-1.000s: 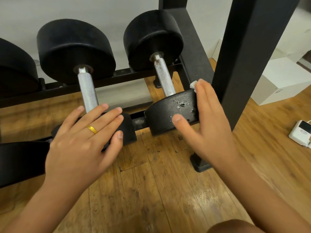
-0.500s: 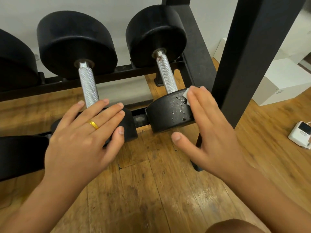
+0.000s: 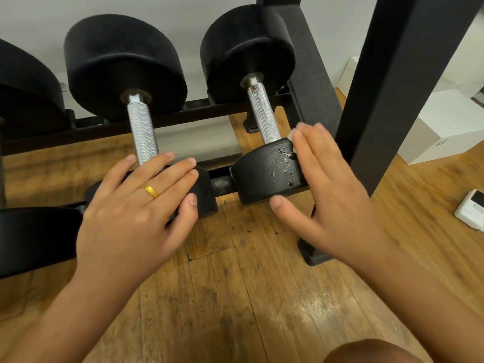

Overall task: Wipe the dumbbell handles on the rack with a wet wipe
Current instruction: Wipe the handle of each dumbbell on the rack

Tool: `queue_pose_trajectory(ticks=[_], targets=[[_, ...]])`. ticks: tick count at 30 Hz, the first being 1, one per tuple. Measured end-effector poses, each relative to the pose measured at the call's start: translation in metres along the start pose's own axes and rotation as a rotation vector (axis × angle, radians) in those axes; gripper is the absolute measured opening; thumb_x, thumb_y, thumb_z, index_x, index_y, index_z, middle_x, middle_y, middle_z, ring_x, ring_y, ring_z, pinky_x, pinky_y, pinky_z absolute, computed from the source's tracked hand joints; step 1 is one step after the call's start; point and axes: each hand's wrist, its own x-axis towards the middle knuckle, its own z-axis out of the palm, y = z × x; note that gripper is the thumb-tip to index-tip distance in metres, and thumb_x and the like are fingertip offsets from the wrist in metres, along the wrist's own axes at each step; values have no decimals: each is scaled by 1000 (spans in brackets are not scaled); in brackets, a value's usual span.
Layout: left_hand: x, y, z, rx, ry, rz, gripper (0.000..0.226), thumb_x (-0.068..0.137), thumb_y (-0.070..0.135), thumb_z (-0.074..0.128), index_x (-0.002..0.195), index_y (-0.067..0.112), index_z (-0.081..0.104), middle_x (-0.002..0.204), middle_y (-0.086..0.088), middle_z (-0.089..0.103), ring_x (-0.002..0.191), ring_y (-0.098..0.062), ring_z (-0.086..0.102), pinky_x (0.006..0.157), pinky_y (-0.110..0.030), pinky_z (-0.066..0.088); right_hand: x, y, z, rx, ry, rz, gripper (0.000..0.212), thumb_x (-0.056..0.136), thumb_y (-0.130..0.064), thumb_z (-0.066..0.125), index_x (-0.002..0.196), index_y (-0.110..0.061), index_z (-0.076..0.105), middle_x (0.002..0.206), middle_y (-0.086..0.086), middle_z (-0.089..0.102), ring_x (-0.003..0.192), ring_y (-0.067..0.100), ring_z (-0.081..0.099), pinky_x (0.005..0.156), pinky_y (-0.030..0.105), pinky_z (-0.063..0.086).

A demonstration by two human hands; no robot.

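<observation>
Under my right hand lies the wet wipe, of which only a small white corner shows beside my fingertips. The fingers are straight and close together, not curled round anything, and they press flat against the right side of the near head of the right dumbbell, whose black surface is pitted with small chips. My thumb sticks out to the left, just below that head. The wipe is at the head's top corner, just beside the lower end of the knurled steel handle, which runs up and away to the far head and shows rust near its top. My left hand rests flat, fingers straight and slightly spread, on the near head of the left dumbbell, holding nothing; a gold ring sits on one finger, and the fingertips reach the foot of that dumbbell's handle. Both dumbbells lie across the rails of the black rack, whose thick upright post stands just right of my right hand. A third dumbbell shows in part at the left edge. Below is a worn wooden floor; well off to the right stand a white box and a small white device.
</observation>
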Motion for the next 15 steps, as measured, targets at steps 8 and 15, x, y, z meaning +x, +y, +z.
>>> queue_pose_trajectory(ticks=[8,15], targets=[[1,1,0,4,20,3,36,104,25,49,124,8,74,134,-6,66,130,-26,59,115,-49,36,-15,-17,-1,-170,-127,-139,79,97,-53,46,160,-13,19,168,2,14,155,15,1,126,39,6],[0,0,0,-1,21,11,36,104,25,49,124,8,74,134,-5,67,129,-26,60,114,-50,37,-2,-17,-9,-91,-138,-72,82,96,-56,46,160,-11,19,168,2,12,155,16,-3,125,36,3]])
